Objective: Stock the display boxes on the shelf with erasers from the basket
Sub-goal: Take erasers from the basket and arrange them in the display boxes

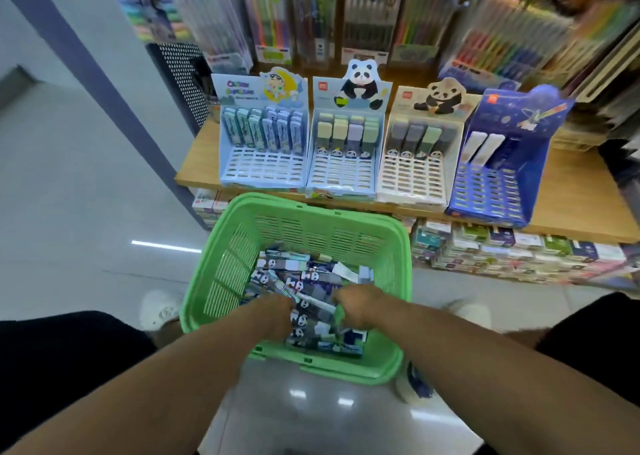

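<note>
Basket, green: left hand and right hand buried among erasers. Finger grip impossible to tell (hidden, blurred). Display boxes: lettering unreadable.

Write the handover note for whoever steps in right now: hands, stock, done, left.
Left hand and right hand: both down in the green basket, among the loose erasers; grip hidden.
Shelf: four display boxes, each only partly filled at the back. Blue box on the right holds the fewest.
Done: back rows only.
Left: fill the empty front slots from the basket.
</note>
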